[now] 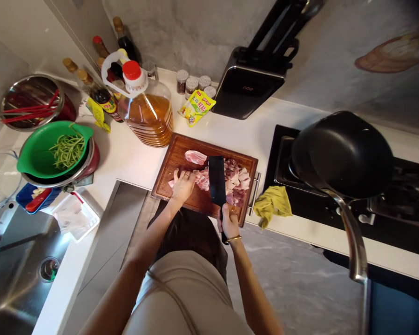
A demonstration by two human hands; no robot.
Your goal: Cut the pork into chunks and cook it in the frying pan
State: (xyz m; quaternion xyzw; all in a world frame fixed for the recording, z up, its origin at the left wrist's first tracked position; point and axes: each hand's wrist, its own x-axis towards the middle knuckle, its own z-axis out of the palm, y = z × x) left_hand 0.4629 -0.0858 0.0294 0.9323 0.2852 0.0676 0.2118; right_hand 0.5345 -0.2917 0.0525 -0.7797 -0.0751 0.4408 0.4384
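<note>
Nearest is the person's pale shirt (181,293), with both bare forearms reaching forward over it. The right hand (229,222) is closed around the handle of a cleaver (217,181), its dark blade pointing away from the body, over the meat. A gold-coloured bracelet (233,238) circles that wrist. The left hand (182,186) lies palm down with bent fingers at the left end of the cut meat (202,179); whether it grips a piece or only steadies it cannot be told. All this meat lies on a wooden cutting board (199,200), with more chopped pieces (239,181) heaped right of the blade and one pale slab (195,157) toward the far edge. Just beside the board, to the right, hangs a yellow-green cloth (272,204) over the counter edge. Beyond the board, an oil jug (153,111) stands to the left, then a yellow packet (197,108), and a black knife block (247,88) near the wall.
</note>
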